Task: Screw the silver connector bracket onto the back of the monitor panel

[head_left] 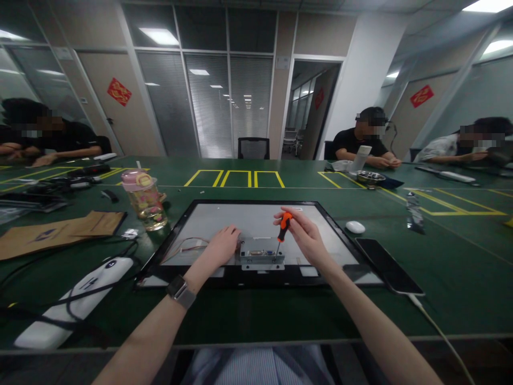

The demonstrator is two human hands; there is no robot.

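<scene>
A flat display panel [224, 216] with a black frame lies back side up before me. On its near part stands a silver metal bracket [252, 262] with connector ports on its front. My left hand [224, 246] is closed at the bracket's left end, its fingertips partly hidden. In my right hand [306, 232] is an orange and black screwdriver [284, 227], gripped by the handle between thumb and fingers. Its shaft points down to the right part of the bracket, by the blue port. Thin cables [188, 245] lie on the panel to the left.
Left of the panel are a pink-lidded bottle [146, 200], a brown paper bag [60, 232] and a white power strip [80, 299] with black cables. To the right lie a white case [355, 227] and a phone [388, 266] on a cable. Several people sit across the green table [300, 321].
</scene>
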